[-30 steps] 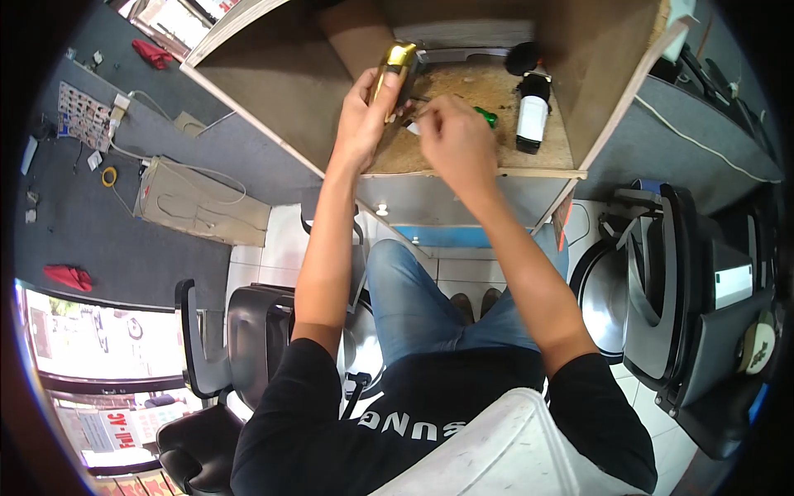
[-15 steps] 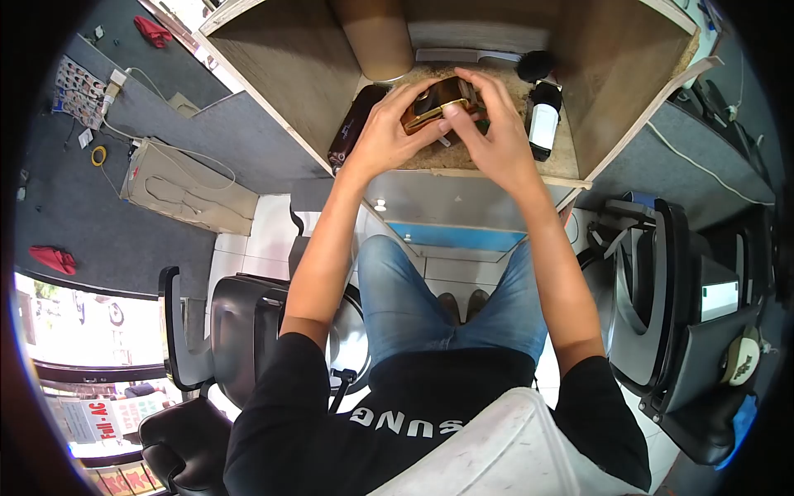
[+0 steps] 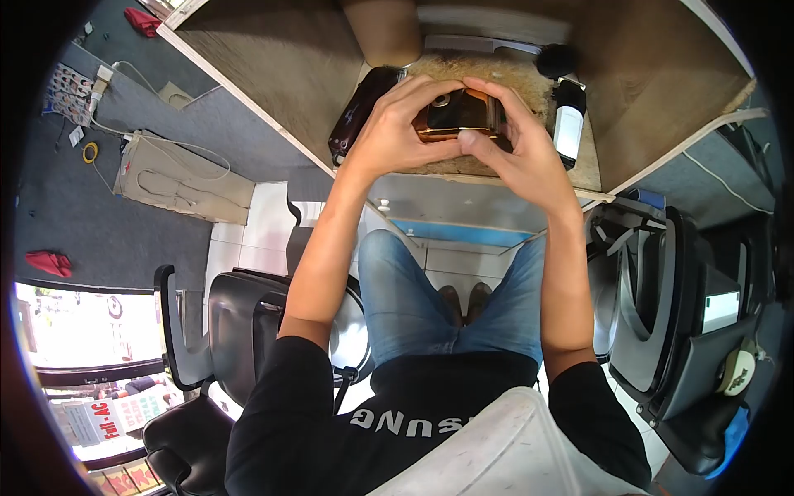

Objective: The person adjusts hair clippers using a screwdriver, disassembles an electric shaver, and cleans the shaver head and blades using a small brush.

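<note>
A shiny gold and dark trimmer (image 3: 459, 116) lies crosswise between my two hands, over the wooden shelf of the cabinet. My left hand (image 3: 405, 124) wraps round its left end, thumb along the near side. Round the right end curve the fingers of my right hand (image 3: 521, 140), its thumb on the near edge. Just left of my left hand lies a dark glossy case (image 3: 364, 112). To the right of my right hand is a black and white bottle (image 3: 568, 124), with a round black brush head (image 3: 556, 61) behind it.
At the back of the shelf (image 3: 496, 70) lies a pale comb (image 3: 475, 44). Wooden side walls (image 3: 265, 66) flank the opening. A blue-fronted drawer (image 3: 459, 233) is below. Black chairs (image 3: 248, 322) stand on both sides, and a beige box (image 3: 182, 178) is at the left.
My right hand has come to the trimmer, which has gone from upright to lying crosswise between both hands. The dark case at the left now shows. The view has shifted slightly.
</note>
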Demonstrator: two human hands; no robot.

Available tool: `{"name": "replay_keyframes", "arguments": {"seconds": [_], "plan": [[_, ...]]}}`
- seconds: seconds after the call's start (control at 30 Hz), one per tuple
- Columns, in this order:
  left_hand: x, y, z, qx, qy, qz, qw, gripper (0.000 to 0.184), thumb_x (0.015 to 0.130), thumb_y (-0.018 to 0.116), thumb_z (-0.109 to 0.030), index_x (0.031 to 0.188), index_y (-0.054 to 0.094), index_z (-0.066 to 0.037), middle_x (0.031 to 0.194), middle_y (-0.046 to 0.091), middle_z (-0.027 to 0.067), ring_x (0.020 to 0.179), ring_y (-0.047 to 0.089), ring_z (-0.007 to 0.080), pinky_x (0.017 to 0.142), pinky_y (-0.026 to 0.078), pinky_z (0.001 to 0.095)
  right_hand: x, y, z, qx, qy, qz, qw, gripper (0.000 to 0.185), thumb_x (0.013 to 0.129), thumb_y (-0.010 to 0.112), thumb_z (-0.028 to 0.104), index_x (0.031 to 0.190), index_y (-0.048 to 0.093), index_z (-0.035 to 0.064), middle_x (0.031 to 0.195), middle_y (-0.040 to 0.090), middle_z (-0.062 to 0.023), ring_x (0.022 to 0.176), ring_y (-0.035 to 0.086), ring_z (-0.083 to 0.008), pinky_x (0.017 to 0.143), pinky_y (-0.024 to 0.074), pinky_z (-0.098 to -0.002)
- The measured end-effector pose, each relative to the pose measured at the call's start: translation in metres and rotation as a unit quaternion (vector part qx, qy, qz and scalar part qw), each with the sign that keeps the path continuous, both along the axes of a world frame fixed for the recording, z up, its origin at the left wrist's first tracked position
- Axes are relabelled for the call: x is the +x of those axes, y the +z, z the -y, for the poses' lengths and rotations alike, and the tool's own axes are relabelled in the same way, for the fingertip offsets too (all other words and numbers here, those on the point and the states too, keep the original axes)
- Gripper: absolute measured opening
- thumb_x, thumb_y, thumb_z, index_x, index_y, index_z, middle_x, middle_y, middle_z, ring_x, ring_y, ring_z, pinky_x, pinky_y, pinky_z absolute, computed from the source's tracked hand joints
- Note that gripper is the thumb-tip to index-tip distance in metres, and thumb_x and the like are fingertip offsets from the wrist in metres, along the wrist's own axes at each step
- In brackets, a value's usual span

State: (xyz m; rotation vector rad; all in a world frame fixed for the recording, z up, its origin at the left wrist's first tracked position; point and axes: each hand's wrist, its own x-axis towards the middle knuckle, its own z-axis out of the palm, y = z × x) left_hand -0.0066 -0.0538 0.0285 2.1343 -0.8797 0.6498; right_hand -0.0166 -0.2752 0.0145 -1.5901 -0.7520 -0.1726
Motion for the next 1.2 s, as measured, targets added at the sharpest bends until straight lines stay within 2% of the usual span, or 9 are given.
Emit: {"name": "replay_keyframes", "arguments": {"seconds": [0.1, 0.2, 0.3, 0.4, 0.5, 0.6, 0.7, 0.8, 1.2], "plan": [[0.006, -0.004, -0.001, -0.004, -0.004, 0.074, 0.997, 0.062, 0.069, 0.092, -0.023, 0.123, 0.073, 0.000, 0.095, 0.069, 0.0121, 0.087, 0.068, 0.0297, 0.076, 0.056, 0.0388, -0.002, 0.002, -0.004, -0.001, 0.002, 0.028, 1.000, 0.066, 0.094, 0.086, 0.023, 0.148, 0.055, 0.0011, 0.137, 0.062, -0.0138, 0.119, 0.065, -0.0220, 0.101, 0.0560, -0.0376], [0.002, -0.002, 0.000, -0.011, -0.002, 0.060, 0.998, 0.062, 0.066, 0.089, -0.022, 0.121, 0.073, 0.000, 0.096, 0.070, 0.0131, 0.084, 0.069, 0.0319, 0.075, 0.057, 0.0396, -0.004, 0.003, -0.002, 0.017, 0.021, -0.057, 0.998, 0.066, 0.093, 0.087, 0.023, 0.146, 0.055, -0.0010, 0.133, 0.065, -0.0128, 0.115, 0.067, -0.0204, 0.099, 0.0571, -0.0361], [-0.003, -0.002, 0.003, -0.049, -0.025, 0.034, 0.998, 0.061, 0.065, 0.088, -0.022, 0.120, 0.073, 0.001, 0.096, 0.071, 0.0141, 0.083, 0.070, 0.0324, 0.075, 0.058, 0.0393, -0.006, 0.002, -0.001, 0.025, 0.027, -0.054, 0.998, 0.065, 0.093, 0.087, 0.025, 0.143, 0.057, -0.0029, 0.128, 0.068, -0.0111, 0.111, 0.069, -0.0192, 0.096, 0.0578, -0.0344], [-0.005, -0.001, 0.002, -0.041, -0.030, 0.019, 0.999, 0.062, 0.065, 0.088, -0.021, 0.121, 0.073, 0.003, 0.096, 0.072, 0.0146, 0.082, 0.071, 0.0323, 0.076, 0.059, 0.0385, -0.010, 0.003, -0.003, 0.035, 0.002, -0.029, 0.999, 0.065, 0.090, 0.089, 0.028, 0.138, 0.060, -0.0046, 0.124, 0.070, -0.0122, 0.112, 0.069, -0.0209, 0.096, 0.0578, -0.0350], [-0.005, -0.003, -0.003, -0.032, -0.045, -0.017, 0.998, 0.063, 0.069, 0.089, -0.016, 0.126, 0.072, 0.005, 0.107, 0.073, 0.0151, 0.091, 0.069, 0.0239, 0.079, 0.056, 0.0323, -0.009, -0.001, -0.006, -0.003, -0.070, 0.062, 0.996, 0.063, 0.088, 0.090, 0.031, 0.132, 0.063, -0.0061, 0.122, 0.070, -0.0158, 0.109, 0.071, -0.0264, 0.094, 0.0571, -0.0372], [-0.003, -0.003, -0.004, -0.037, -0.056, -0.018, 0.998, 0.064, 0.069, 0.089, -0.017, 0.126, 0.072, 0.007, 0.107, 0.073, 0.0153, 0.091, 0.069, 0.0235, 0.080, 0.056, 0.0323, -0.015, 0.008, -0.004, -0.079, -0.129, 0.143, 0.978, 0.064, 0.087, 0.090, 0.033, 0.129, 0.064, -0.0067, 0.118, 0.069, -0.0186, 0.106, 0.070, -0.0328, 0.093, 0.0557, -0.0396], [-0.003, -0.002, -0.004, -0.035, -0.058, -0.022, 0.997, 0.065, 0.069, 0.089, -0.017, 0.126, 0.072, 0.008, 0.108, 0.073, 0.0157, 0.092, 0.069, 0.0238, 0.081, 0.056, 0.0325, -0.016, 0.008, -0.005, -0.073, -0.128, 0.139, 0.979, 0.064, 0.087, 0.089, 0.034, 0.130, 0.064, -0.0066, 0.116, 0.068, -0.0193, 0.105, 0.069, -0.0354, 0.092, 0.0547, -0.0409], [-0.007, 0.001, -0.005, -0.027, -0.043, -0.063, 0.997, 0.066, 0.068, 0.090, -0.018, 0.126, 0.072, 0.008, 0.110, 0.073, 0.0163, 0.094, 0.070, 0.0241, 0.083, 0.056, 0.0332, -0.017, 0.009, -0.006, -0.074, -0.129, 0.141, 0.979, 0.063, 0.088, 0.088, 0.033, 0.130, 0.064, -0.0068, 0.115, 0.068, -0.0187, 0.104, 0.069, -0.0342, 0.092, 0.0548, -0.0404], [-0.005, -0.003, -0.003, -0.058, -0.036, -0.039, 0.997, 0.063, 0.069, 0.091, -0.016, 0.125, 0.073, 0.005, 0.108, 0.073, 0.0137, 0.093, 0.069, 0.0220, 0.079, 0.056, 0.0314, -0.012, 0.006, -0.009, -0.061, -0.130, 0.140, 0.980, 0.058, 0.095, 0.082, 0.032, 0.133, 0.062, -0.0066, 0.115, 0.068, -0.0185, 0.105, 0.068, -0.0313, 0.093, 0.0531, -0.0380]]}}
